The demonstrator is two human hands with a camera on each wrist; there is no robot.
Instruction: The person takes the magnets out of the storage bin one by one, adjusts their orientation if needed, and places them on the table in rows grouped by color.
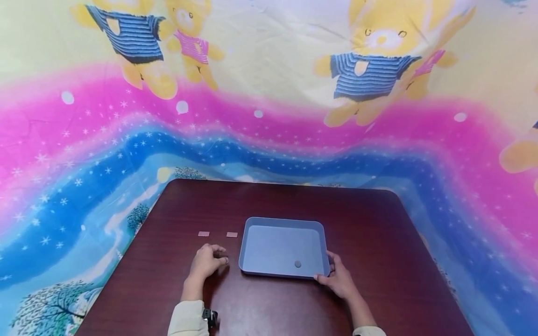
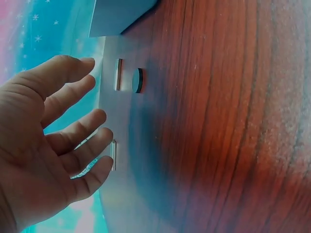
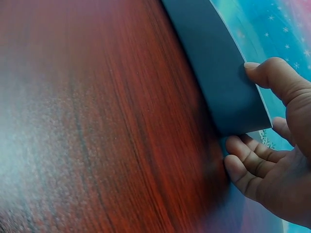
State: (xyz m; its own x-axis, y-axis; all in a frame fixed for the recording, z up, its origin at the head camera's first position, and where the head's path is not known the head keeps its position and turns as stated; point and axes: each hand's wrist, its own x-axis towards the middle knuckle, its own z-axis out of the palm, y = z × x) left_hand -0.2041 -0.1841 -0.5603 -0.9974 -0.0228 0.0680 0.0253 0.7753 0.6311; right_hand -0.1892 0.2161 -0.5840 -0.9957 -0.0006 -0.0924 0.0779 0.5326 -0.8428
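Note:
A blue-grey rectangular tray (image 1: 269, 275) lies on the table with a small grey disc (image 1: 297, 264) inside, near its front right. My right hand (image 1: 339, 280) grips the tray's near right corner. In the right wrist view the thumb (image 3: 272, 73) presses on the rim, with other fingers around the corner. Left of the tray, my left hand (image 1: 207, 262) holds nothing, its fingers loosely bent. Beyond it lie two small pinkish rectangular tiles, a left one (image 1: 203, 234) and a right one (image 1: 232, 234). The left wrist view shows a dark disc (image 2: 138, 80) on the table near a tile (image 2: 118, 74).
The dark red-brown wooden table (image 1: 269, 312) has rounded far corners. Behind and beside it hangs a printed cloth (image 1: 260, 130) with bears, snowflakes and trees. A black band (image 1: 209, 317) is around the left wrist.

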